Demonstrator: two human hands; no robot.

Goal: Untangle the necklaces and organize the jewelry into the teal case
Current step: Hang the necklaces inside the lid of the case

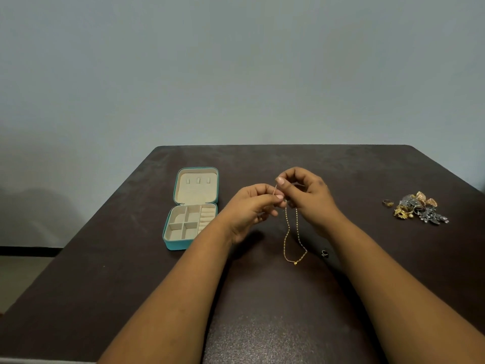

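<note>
Gold necklace [291, 232] hangs mid-frame, pinched by left hand [252, 208] and right hand [307, 195].
Teal case [191, 208] lies open at left on desk [105, 271]; no writing legible.

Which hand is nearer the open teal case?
Left. The left hand is just right of the teal case; the right hand is farther right, beyond the left hand.
</note>
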